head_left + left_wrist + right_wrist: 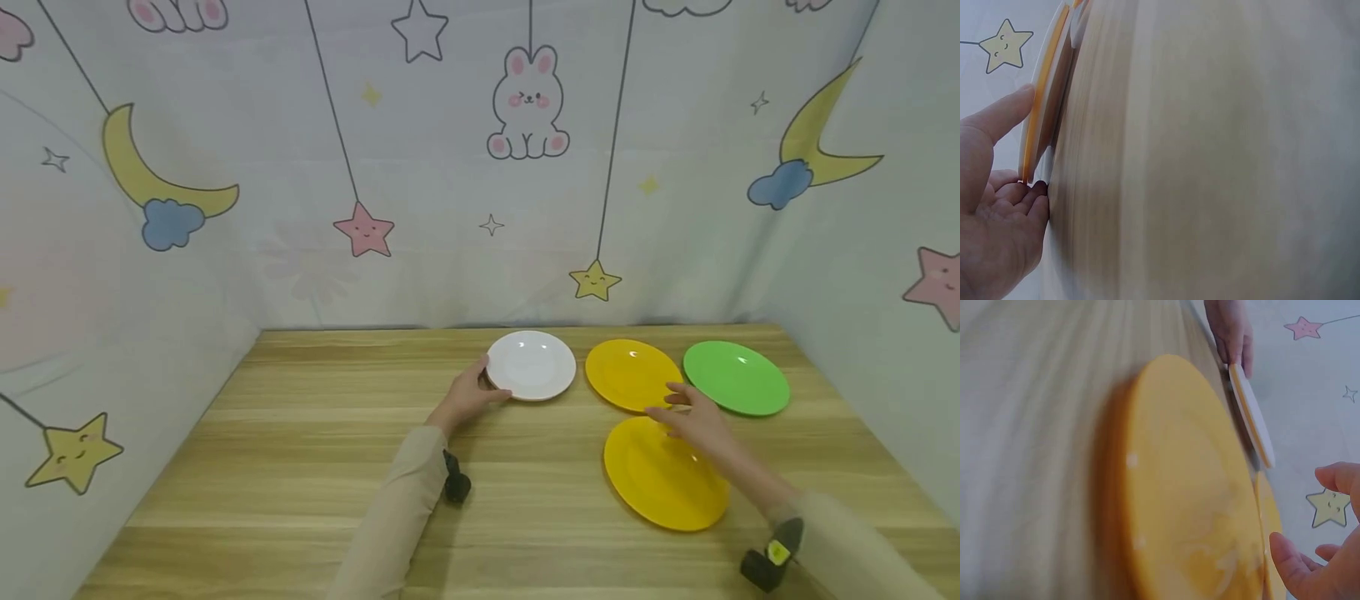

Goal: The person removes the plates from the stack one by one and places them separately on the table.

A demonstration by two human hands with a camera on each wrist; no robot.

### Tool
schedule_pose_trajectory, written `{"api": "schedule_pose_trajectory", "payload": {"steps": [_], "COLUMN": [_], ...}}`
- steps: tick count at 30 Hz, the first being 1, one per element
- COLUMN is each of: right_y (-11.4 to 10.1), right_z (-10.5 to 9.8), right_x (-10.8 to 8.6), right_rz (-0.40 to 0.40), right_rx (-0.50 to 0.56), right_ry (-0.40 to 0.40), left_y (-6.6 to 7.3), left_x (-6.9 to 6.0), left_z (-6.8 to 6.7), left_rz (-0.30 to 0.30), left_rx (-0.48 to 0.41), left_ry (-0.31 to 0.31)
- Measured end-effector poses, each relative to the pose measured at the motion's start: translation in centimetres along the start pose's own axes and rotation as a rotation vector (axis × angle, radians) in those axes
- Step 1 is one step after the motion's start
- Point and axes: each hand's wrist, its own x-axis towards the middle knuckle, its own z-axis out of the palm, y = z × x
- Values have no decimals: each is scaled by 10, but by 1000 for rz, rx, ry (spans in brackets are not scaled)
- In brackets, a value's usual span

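Note:
The left hand (467,398) holds the left rim of a white plate (531,365) toward the back of the table, thumb and fingers apart along the edge. In the left wrist view an orange-yellow layer (1038,119) shows directly beneath the white plate. The right hand (697,421) hovers with parted, slightly bent fingers and nothing in them. Below it lies the nearer yellow plate (663,479); just beyond its fingertips is the farther yellow plate (626,375). A green plate (737,377) lies to the right of that one.
The plates lie on a wood-grain table (300,467). Behind and at both sides hangs a pale cloth (427,167) printed with moons, stars and a rabbit. Each wrist carries a small black camera, such as the right wrist camera (765,568).

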Motion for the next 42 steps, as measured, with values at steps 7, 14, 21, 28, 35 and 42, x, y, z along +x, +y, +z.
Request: {"api": "schedule_pose_trajectory", "payload": {"steps": [7, 14, 21, 28, 35, 42], "right_y": [-24, -33, -43, -47, -51, -52], "right_z": [22, 45, 59, 71, 81, 86], "right_x": [27, 49, 62, 74, 80, 86], "right_rz": [-50, -99, -60, -76, -40, -43], "right_rx": [-22, -114, -70, -100, -82, -86], "right_ry": [-17, -24, -64, -55, -62, -53], "left_y": [0, 2, 1, 1, 0, 0], "left_x": [0, 0, -1, -1, -1, -1], "left_z": [0, -1, -1, -1, -1, -1], "left_rz": [-18, -21, -21, -17, -13, -12], "left_rx": [-1, -7, -2, 5, -11, -19], "left_ry": [-11, -17, -13, -8, -17, -19]}}
